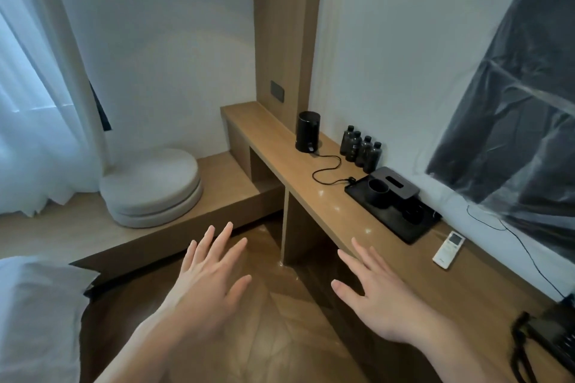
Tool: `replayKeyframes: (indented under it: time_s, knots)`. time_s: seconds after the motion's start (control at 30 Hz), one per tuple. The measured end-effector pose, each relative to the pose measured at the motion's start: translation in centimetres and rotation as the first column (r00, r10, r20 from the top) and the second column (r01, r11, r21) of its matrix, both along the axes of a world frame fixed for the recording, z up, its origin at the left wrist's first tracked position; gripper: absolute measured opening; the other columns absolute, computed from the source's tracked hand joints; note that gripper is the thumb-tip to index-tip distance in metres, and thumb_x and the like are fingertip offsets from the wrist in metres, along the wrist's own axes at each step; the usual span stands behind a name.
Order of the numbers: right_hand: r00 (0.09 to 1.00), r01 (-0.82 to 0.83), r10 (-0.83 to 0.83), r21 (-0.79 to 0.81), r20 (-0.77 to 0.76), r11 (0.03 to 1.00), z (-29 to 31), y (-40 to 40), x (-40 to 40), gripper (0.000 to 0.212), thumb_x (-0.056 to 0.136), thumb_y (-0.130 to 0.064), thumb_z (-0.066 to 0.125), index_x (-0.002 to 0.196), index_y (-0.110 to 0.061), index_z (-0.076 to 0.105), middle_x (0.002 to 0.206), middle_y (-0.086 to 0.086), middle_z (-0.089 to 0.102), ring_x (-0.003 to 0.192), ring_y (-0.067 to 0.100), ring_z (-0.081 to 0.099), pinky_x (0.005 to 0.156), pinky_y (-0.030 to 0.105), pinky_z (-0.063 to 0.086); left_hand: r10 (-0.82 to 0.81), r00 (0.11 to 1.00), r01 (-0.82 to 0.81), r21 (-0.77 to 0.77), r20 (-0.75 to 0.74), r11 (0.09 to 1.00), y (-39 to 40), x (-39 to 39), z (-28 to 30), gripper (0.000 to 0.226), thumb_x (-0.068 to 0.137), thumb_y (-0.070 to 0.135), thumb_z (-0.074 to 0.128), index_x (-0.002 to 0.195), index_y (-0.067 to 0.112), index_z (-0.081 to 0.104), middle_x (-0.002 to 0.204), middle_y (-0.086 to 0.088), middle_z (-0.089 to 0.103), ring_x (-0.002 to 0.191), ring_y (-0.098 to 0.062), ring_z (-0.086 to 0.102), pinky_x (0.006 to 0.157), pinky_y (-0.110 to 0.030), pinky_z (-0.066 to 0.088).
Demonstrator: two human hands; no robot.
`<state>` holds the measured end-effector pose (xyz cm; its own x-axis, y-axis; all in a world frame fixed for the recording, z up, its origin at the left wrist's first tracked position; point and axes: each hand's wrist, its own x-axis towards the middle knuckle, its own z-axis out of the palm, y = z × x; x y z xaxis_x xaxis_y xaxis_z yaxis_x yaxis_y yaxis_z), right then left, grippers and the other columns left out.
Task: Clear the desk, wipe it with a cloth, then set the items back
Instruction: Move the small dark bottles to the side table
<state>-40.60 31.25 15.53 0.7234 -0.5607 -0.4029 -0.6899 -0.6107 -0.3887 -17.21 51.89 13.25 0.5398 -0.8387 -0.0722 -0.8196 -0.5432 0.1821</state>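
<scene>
A long wooden desk (314,196) runs along the white wall. On it stand a black kettle (307,131) with a looped cord (328,172), several dark bottles (361,148), and a black tray (393,214) holding a black cup (378,193) and a dark tissue box (395,182). A white remote (448,249) lies further right, and a black phone (550,342) sits at the near right. My left hand (208,277) and my right hand (371,292) hover in front of the desk, fingers spread, holding nothing.
A wall-mounted TV (513,121) under plastic film hangs above the desk. A round grey cushion (152,186) rests on a low wooden platform at left, beside white curtains (37,102). White bedding (37,314) shows at the lower left. The floor is herringbone wood.
</scene>
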Motion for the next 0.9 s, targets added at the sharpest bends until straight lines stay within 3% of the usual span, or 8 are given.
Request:
replayKeyframes:
  time_s: [0.07,0.17,0.3,0.5,0.6,0.73,0.9]
  knots:
    - [0.999,0.028,-0.028,0.013,0.027,1.0,0.3,-1.1,3.4,0.075,0.096,-0.077,0.031,0.161,-0.052,0.003,0.166,-0.026,-0.023,0.156,0.01,-0.021,0.128,0.048,0.006,-0.014,1.0,0.014,-0.003,-0.008,1.0,-1.5,3.8,0.4,0.085,0.084,0.083,0.006,0.161,0.048,0.003,0.168,0.015,-0.024,0.153,-0.017,-0.031,0.126,-0.045,-0.014]
    - [0.997,0.073,-0.072,-0.022,0.03,0.997,0.4,-2.4,7.3,0.076,0.096,-0.079,0.029,0.162,-0.051,0.002,0.167,-0.025,-0.023,0.156,0.011,-0.021,0.128,0.05,0.008,-0.058,0.998,0.058,0.019,0.005,0.998,-3.9,8.5,1.2,0.071,0.099,0.071,0.022,0.162,0.046,0.003,0.169,0.013,-0.022,0.153,-0.018,-0.03,0.127,-0.047,-0.013]
    - [0.992,0.124,-0.124,-0.012,-0.002,0.992,-0.2,-4.2,9.9,0.079,0.093,-0.082,0.026,0.161,-0.051,0.0,0.166,-0.025,-0.026,0.156,0.012,-0.023,0.128,0.051,0.005,-0.102,0.995,0.103,0.059,-0.017,0.993,-6.5,11.9,1.8,0.073,0.094,0.073,0.015,0.161,0.047,0.001,0.168,0.014,-0.025,0.153,-0.018,-0.03,0.128,-0.048,-0.01]
    - [0.979,0.202,-0.202,-0.017,0.015,0.979,-0.2,-9.2,13.6,0.08,0.093,-0.081,0.026,0.162,-0.05,0.0,0.166,-0.023,-0.025,0.156,0.013,-0.022,0.129,0.048,0.003,-0.15,0.988,0.152,0.083,-0.03,0.985,-12.3,16.9,2.3,0.068,0.101,0.067,0.025,0.162,0.047,0.001,0.167,0.015,-0.025,0.153,-0.017,-0.03,0.127,-0.047,-0.012]
    - [0.976,0.219,-0.219,-0.007,0.014,0.976,-0.6,-12.2,16.1,0.079,0.094,-0.08,0.027,0.162,-0.05,-0.001,0.166,-0.024,-0.025,0.156,0.012,-0.023,0.129,0.05,0.004,-0.175,0.984,0.178,0.085,-0.039,0.98,-16.0,19.2,2.3,0.069,0.1,0.069,0.023,0.161,0.047,0.002,0.167,0.016,-0.026,0.153,-0.017,-0.03,0.128,-0.048,-0.011]
    - [0.973,0.229,-0.229,0.006,0.003,0.973,-1.8,-17.4,20.1,0.081,0.093,-0.081,0.028,0.162,-0.05,0.001,0.167,-0.023,-0.024,0.157,0.013,-0.021,0.13,0.053,0.005,-0.211,0.977,0.213,0.08,-0.035,0.974,-21.3,22.8,2.0,0.089,0.079,0.084,-0.003,0.16,0.049,0.003,0.166,0.017,-0.027,0.153,-0.016,-0.031,0.129,-0.048,-0.009]
    - [0.976,0.219,-0.219,0.052,-0.018,0.974,-2.5,-25.1,25.3,0.079,0.095,-0.078,0.03,0.162,-0.049,0.004,0.168,-0.019,-0.024,0.157,0.016,-0.019,0.13,0.047,0.004,-0.203,0.979,0.202,0.096,-0.008,0.975,-28.3,28.0,2.2,0.068,0.1,0.069,0.027,0.161,0.049,0.004,0.167,0.017,-0.026,0.153,-0.017,-0.031,0.129,-0.047,-0.009]
